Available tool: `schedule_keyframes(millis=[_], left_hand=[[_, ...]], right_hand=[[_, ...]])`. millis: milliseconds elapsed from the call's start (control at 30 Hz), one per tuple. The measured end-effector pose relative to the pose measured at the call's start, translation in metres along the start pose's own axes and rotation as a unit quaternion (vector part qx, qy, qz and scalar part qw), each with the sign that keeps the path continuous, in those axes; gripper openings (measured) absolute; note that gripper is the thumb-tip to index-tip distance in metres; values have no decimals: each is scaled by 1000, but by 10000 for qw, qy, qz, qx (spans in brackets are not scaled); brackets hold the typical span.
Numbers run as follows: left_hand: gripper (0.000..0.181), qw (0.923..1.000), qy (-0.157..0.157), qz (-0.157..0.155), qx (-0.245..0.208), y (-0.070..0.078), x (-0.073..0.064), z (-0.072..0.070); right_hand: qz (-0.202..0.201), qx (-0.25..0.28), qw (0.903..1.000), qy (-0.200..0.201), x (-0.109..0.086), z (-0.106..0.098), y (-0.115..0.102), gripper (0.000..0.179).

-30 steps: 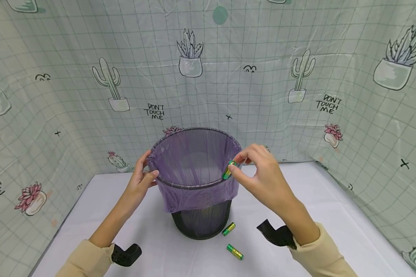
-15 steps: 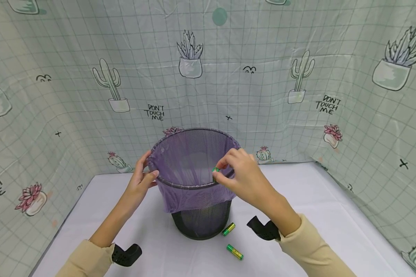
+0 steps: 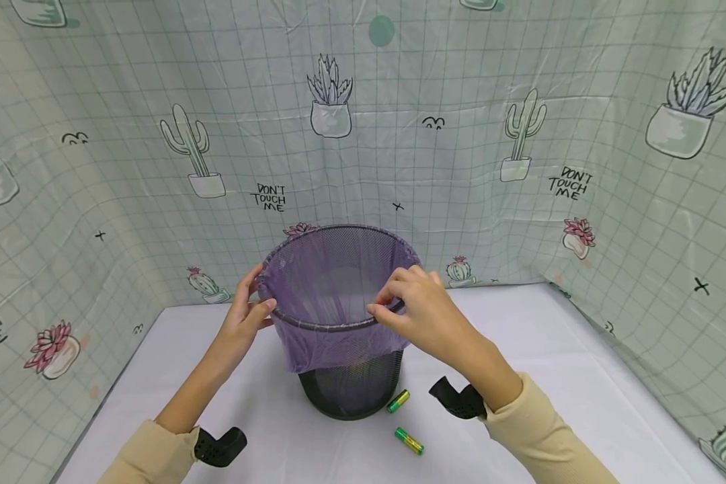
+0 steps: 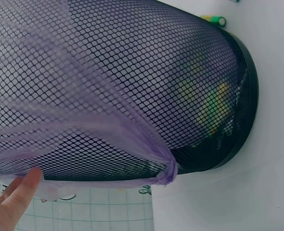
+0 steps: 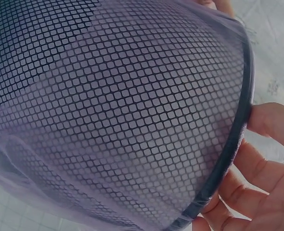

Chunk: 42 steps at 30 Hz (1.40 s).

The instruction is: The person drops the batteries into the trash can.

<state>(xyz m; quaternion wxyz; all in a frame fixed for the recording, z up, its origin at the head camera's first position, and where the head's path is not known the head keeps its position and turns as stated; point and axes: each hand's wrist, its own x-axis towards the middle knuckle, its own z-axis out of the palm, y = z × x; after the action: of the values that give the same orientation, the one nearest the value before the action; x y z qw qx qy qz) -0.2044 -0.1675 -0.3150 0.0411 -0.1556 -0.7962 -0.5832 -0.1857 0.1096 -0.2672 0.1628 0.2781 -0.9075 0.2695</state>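
A black mesh wastebasket, lined with a purple bag, stands upright on the table. My left hand grips its left rim, thumb on the near side and fingers round the outside. At the right front rim is my right hand; its thumb and fingers lie against the rim in the right wrist view, and no battery shows between them. Two green-and-gold batteries lie on the table right of the base: one battery close to it, another battery nearer me. Blurred green-yellow shapes show through the mesh near the bottom.
White cloth covers the table. A hanging curtain with a grid and cactus print surrounds the table at the back and sides. Black wrist mounts stick out from both sleeves.
My right hand has moved left over the wastebasket's front rim. The battery it pinched is no longer visible in its fingers. My left hand and the two table batteries have stayed put.
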Motion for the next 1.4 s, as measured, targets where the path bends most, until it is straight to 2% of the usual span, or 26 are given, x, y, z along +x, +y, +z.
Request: schedule_keyframes(millis=[167, 333, 500, 733, 867, 933, 1033, 1167, 1400], left_hand=[[65, 10000, 14, -1, -42, 0, 0, 0], [65, 10000, 22, -21, -6, 1, -1, 1], [64, 10000, 27, -18, 40, 1, -1, 0], [64, 10000, 36, -1, 46, 1, -1, 0], [64, 10000, 42, 34, 22, 0, -1, 1], [64, 10000, 37, 40, -4, 0, 0, 1], [64, 10000, 34, 32, -24, -1, 0, 0], [64, 10000, 12, 1, -27, -1, 1, 0], [65, 10000, 57, -13, -12, -2, 1, 1]], right_hand=[[-57, 99, 9998, 138, -2, 1, 1, 6], [-22, 435, 9969, 650, -7, 1, 6, 6], [396, 739, 9903, 1106, -20, 3, 17, 10], [923, 781, 9870, 1059, -47, 21, 38, 9], [1068, 790, 9895, 570, -64, 39, 50, 4], [1205, 823, 9892, 102, -73, 48, 56, 6], [1395, 955, 9837, -611, -87, 59, 63, 15], [1724, 1228, 9689, -1281, -103, 73, 70, 26], [2228, 1911, 9363, -1926, -129, 93, 81, 34]])
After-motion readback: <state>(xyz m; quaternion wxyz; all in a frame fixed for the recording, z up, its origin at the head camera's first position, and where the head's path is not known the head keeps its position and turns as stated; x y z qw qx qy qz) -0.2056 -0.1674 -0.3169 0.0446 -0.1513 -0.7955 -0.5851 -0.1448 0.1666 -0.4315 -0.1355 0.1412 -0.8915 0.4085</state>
